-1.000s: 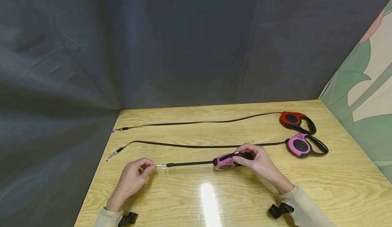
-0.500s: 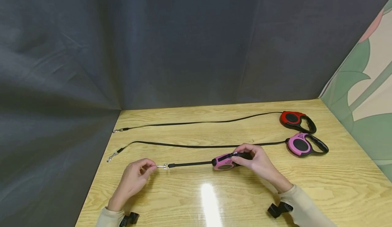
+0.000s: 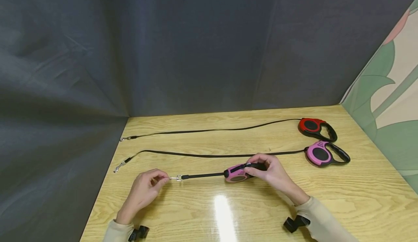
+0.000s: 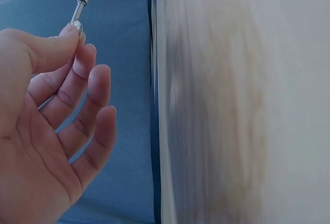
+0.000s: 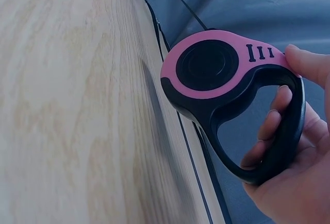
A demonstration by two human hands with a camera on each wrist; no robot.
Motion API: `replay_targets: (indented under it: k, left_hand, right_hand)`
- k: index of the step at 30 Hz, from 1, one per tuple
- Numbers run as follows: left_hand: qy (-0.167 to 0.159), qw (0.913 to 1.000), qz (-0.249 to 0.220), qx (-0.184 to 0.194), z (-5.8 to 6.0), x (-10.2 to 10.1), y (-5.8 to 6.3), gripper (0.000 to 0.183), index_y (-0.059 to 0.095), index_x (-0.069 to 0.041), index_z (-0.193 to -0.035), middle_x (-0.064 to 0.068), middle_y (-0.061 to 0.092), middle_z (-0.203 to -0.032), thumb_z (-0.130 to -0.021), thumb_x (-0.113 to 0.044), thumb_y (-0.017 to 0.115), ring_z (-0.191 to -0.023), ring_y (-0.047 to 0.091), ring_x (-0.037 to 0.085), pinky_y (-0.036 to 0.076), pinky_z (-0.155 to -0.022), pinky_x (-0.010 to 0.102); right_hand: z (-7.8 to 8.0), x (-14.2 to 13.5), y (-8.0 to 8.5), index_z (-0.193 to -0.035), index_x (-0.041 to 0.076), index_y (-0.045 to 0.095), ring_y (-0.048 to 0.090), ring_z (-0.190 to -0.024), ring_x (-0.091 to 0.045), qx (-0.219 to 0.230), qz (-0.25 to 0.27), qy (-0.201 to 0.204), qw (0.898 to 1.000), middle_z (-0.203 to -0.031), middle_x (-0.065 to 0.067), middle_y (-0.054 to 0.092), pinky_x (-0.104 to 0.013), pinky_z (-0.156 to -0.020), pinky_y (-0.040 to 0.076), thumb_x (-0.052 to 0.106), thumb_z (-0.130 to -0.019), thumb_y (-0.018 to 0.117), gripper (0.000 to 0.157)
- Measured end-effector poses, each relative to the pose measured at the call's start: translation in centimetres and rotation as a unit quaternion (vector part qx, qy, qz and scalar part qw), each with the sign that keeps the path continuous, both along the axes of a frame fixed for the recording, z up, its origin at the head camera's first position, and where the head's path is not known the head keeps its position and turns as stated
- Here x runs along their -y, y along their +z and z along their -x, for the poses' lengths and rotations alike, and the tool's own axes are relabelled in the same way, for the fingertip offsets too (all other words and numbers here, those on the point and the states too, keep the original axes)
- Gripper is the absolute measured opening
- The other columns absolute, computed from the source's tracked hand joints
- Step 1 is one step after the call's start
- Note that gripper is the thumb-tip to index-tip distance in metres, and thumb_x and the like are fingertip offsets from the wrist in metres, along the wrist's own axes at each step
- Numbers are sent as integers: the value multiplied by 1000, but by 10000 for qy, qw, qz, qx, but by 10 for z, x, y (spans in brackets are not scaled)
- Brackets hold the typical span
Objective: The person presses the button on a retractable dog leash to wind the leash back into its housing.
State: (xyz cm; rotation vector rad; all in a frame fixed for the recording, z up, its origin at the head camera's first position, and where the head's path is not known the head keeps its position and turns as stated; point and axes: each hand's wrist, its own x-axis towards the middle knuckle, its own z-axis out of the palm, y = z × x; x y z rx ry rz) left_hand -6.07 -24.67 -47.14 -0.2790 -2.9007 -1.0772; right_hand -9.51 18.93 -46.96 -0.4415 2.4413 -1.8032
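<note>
My right hand grips the black handle of a pink retractable dog leash, fingers wrapped through its loop and thumb near the top. From the leash's nose a short stretch of black strap runs left, held nearly straight above the table. At its end is a silver metal clip. Thumb and index finger of my left hand pinch this clip, while the other fingers curl loosely, as the left wrist view shows.
Behind lies a second pink leash, its strap stretched left to a clip. Farther back is a red leash, likewise drawn out to a clip. A dark curtain rises behind the wooden table.
My left hand has moved slightly right with the clip. The right hand and the pink leash have shifted slightly left. The other two leashes stay put.
</note>
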Motion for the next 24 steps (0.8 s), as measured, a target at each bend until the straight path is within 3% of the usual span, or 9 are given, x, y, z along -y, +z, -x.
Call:
replay_targets:
  k: [24]
  left_hand:
    - [-80, 9998, -43, 190, 1, -4, 2, 7, 80, -27, -95, -17, 72, -89, -98, -21, 79, -75, 59, 0, 51, -71, 23]
  right_hand:
    - [2, 9, -2, -105, 7, 76, 64, -84, -13, 165, 94, 121, 9997, -100, -5, 74, -27, -75, 52, 13, -92, 84, 17]
